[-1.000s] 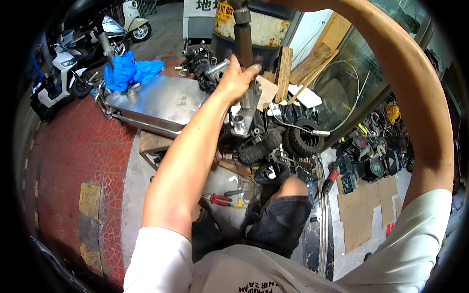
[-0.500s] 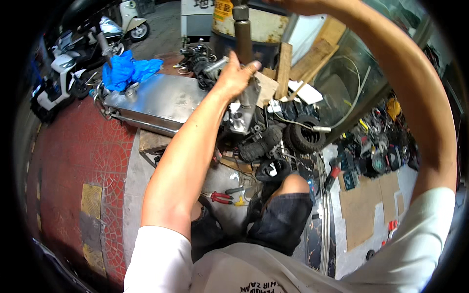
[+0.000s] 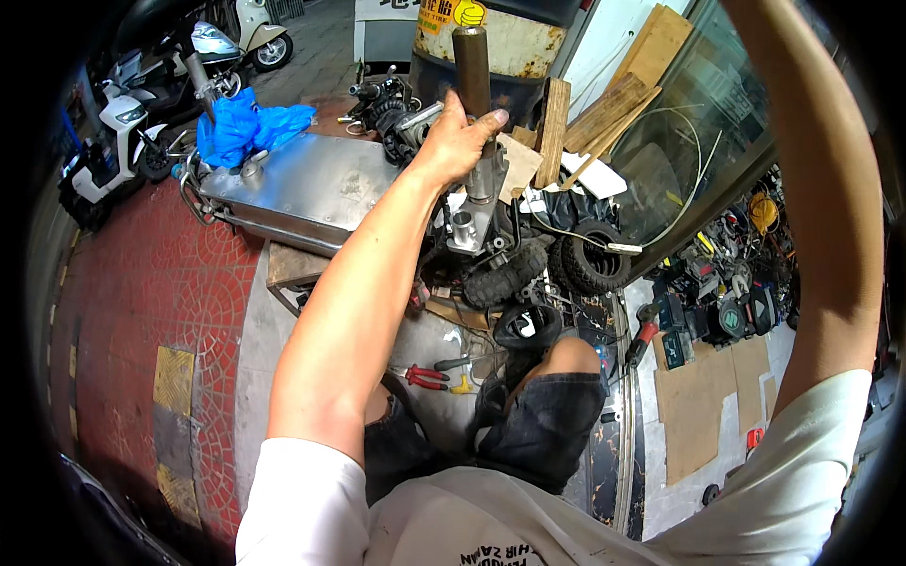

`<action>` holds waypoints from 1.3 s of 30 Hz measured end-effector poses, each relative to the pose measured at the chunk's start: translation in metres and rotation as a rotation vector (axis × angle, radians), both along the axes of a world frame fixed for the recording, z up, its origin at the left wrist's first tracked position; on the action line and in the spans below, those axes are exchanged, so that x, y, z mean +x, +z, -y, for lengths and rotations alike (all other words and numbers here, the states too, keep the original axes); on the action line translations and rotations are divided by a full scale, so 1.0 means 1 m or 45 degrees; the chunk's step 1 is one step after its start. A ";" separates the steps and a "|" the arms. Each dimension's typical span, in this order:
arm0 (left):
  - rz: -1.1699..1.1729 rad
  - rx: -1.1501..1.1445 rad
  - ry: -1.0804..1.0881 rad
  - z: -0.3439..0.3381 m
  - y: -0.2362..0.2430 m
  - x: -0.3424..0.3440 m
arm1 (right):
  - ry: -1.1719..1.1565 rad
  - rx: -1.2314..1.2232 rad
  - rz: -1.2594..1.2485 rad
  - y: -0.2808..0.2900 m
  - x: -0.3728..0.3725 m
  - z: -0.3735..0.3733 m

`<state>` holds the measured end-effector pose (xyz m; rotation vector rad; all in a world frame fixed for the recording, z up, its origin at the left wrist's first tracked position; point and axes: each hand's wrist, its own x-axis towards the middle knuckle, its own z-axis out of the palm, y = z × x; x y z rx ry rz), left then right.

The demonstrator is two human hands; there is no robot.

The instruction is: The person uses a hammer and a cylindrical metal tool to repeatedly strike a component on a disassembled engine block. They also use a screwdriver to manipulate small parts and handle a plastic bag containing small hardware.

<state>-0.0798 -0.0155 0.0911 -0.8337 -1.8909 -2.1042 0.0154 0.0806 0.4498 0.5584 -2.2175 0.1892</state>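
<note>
An upright metal tube, brownish with an open top end, rises in front of me. My left hand is closed round its middle, thumb on the right, the other fingers mostly hidden behind. The lower end of the tube stands in a silver metal bracket with a short round socket at its near side. My right forearm is raised high, and the right hand is beyond the top edge of the picture. Left of the bracket lies a large metal-topped box.
Blue plastic lies on the box. Small knobby tyres and wooden boards are right of the tube. Red-handled pliers lie on the floor between my legs. Assorted tools cover the right side. Scooters stand far left.
My right arm has risen, taking its hand out of view. The metal piece at the tube's top has gone from view, leaving the end bare. The left hand keeps its hold.
</note>
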 end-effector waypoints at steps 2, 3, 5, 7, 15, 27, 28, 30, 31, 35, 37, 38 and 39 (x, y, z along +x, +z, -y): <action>-0.014 0.032 -0.067 -0.022 0.003 0.006 | 0.126 0.239 -0.083 -0.014 -0.032 -0.036; -0.026 0.045 -0.081 -0.025 0.007 0.004 | -0.772 0.769 -0.021 -0.040 -0.033 -0.027; 0.024 -0.066 0.163 0.014 -0.004 0.003 | -0.554 0.859 0.356 -0.069 -0.013 0.015; 0.074 0.078 0.060 0.009 0.005 0.025 | -0.509 0.931 0.367 -0.054 -0.004 0.018; -0.038 0.034 -0.026 -0.005 0.003 0.002 | -0.158 0.484 0.121 -0.002 0.010 0.007; 0.053 0.012 0.023 0.001 0.000 0.001 | -0.563 0.932 0.381 -0.051 0.000 0.005; 0.034 -0.035 0.087 0.000 -0.001 -0.001 | -0.563 0.949 0.372 -0.046 0.001 0.006; -0.001 -0.135 0.233 0.003 -0.006 -0.005 | -0.547 0.978 0.352 -0.034 0.003 0.010; 0.067 -0.180 0.230 0.000 -0.007 -0.004 | -0.502 0.904 0.310 -0.023 0.005 0.007; -0.016 -0.080 0.102 -0.009 -0.002 -0.004 | -0.531 0.207 0.109 0.009 0.016 0.014; -0.017 -0.101 0.120 -0.011 -0.002 0.000 | -0.304 -0.008 -0.162 0.025 -0.004 -0.004; -0.025 -0.116 0.154 -0.013 -0.002 -0.002 | -0.277 0.019 -0.182 0.022 -0.007 -0.007; -0.034 -0.128 0.181 -0.016 -0.002 -0.003 | -0.254 0.049 -0.201 0.019 -0.009 -0.011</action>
